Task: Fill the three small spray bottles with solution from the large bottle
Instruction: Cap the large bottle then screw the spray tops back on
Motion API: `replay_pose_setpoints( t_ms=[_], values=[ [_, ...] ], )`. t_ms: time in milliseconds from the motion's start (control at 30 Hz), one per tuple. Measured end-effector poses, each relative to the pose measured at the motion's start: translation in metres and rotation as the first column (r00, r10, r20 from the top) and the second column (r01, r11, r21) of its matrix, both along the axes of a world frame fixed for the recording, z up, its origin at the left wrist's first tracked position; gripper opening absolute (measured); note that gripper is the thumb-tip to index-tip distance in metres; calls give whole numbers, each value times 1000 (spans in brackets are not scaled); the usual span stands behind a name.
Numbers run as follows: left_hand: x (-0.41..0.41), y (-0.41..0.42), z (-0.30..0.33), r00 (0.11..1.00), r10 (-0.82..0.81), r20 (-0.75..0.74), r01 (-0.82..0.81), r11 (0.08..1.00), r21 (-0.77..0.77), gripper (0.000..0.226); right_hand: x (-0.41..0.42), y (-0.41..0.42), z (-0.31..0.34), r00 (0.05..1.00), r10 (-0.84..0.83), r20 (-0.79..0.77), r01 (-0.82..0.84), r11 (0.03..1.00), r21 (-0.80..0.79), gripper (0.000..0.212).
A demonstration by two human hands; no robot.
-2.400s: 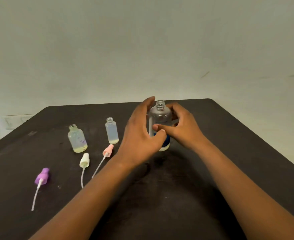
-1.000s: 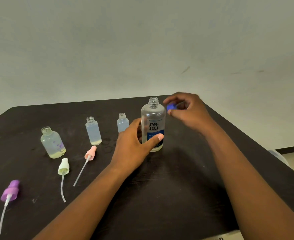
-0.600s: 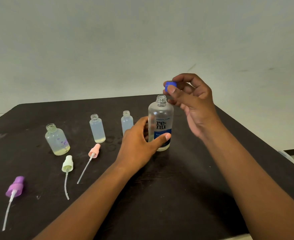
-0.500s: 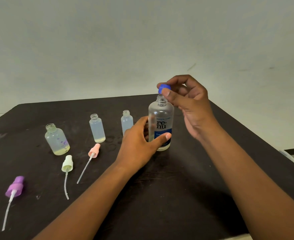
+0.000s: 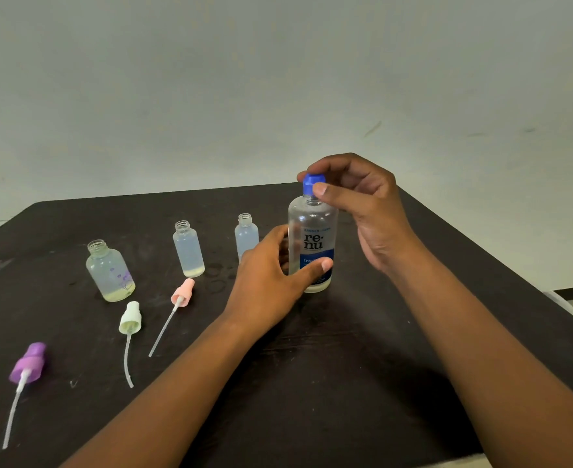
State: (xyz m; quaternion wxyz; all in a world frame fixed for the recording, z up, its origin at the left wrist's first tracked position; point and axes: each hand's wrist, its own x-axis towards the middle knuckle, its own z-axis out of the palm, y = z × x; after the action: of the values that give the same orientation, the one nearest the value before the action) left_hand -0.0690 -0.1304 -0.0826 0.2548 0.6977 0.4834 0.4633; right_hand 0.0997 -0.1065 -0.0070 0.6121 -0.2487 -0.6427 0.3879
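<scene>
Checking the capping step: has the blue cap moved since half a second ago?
Yes. The blue cap, pinched by the right hand, has come down onto the neck of the large bottle, which the left hand steadies.

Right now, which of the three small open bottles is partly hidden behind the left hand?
The small bottle farthest right, beside the large bottle; the left hand covers its base, while the other two stand fully visible.
</scene>
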Motion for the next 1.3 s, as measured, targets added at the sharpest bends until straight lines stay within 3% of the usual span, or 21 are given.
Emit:
replay_pose_setpoints(
  t_ms=[367,633,867,967,1100,1300],
  values=[
    [0,-1,-1,1000,-2,20,3,1000,-8,56,-2,0,-2,999,-33,-7,33,999,-4,21],
    [0,0,-1,1000,0,12,0,1000,-3,60,-1,1,-3,1000,-8,-14,8,1000,-10,14],
    [-1,-1,0,1000,5,4,-5,1000,2,61,-5,0,-3,991,-135,20,135,990,41,16],
    [-1,-1,1,1000,3,4,-3,1000,-9,57,-4,1,-2,993,-117,11,116,992,55,6],
    [0,-2,1,1000,7,2,-7,1000,-10,56,1,1,0,996,-89,1,89,996,33,12],
    [0,-2,2,1000,15,0,-15,1000,-16,57,-2,0,1,985,-172,23,172,985,17,9]
  ],
)
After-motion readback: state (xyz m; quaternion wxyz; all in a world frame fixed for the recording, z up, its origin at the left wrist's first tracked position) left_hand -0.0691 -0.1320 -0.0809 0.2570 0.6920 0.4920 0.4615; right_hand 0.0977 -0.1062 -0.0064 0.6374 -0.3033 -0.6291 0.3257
